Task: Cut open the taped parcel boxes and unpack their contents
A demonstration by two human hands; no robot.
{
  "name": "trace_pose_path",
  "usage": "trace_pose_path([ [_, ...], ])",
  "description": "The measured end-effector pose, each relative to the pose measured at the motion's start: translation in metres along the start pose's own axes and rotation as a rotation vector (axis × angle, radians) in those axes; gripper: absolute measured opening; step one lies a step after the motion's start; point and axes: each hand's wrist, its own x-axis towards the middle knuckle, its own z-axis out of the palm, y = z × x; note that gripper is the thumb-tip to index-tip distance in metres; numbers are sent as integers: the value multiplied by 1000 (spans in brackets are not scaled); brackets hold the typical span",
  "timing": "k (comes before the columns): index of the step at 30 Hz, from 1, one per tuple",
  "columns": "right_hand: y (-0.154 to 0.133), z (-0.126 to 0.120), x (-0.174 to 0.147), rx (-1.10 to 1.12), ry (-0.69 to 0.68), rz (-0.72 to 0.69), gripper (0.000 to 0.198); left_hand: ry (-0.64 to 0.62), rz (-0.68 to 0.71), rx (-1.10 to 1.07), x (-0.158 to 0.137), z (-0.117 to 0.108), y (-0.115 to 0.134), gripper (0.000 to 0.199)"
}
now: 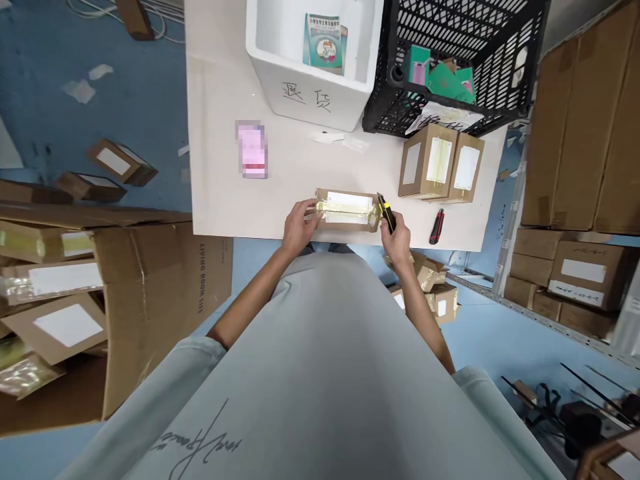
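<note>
A small brown cardboard box (347,223) lies on the white table in front of me, with a white label and shiny tape along it. My left hand (299,228) grips the box's left end, fingers on its edge. In my right hand (396,240) is a black and yellow box cutter (387,213), its tip at the right end of the box. Whether the blade touches the tape is too small to tell. A red and black box cutter (437,227) rests on the table to the right of that hand.
A white bin (310,100) with booklets and a black crate (385,107) with green packaging stand at the back. Two labelled boxes (429,163) sit at the right, a blurred pink item (253,150) at the left. A large carton (160,287) of parcels stands left of the table (220,207).
</note>
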Motion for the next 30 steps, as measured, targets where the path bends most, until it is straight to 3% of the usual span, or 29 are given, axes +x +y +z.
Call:
trace_pose_path([
  [4,-40,-14,5,-219,-167,-197,47,-53,27,-10,3,-9,-5,43],
  [8,-82,-12,15,-485,-422,-397,47,-74,48,-34,7,-11,-11,47],
  [11,-103,-7,23,-635,-518,-466,47,-84,65,-43,9,-10,-14,49],
  [30,-123,1,41,-791,-554,-601,44,-55,27,-67,15,-6,-15,47],
])
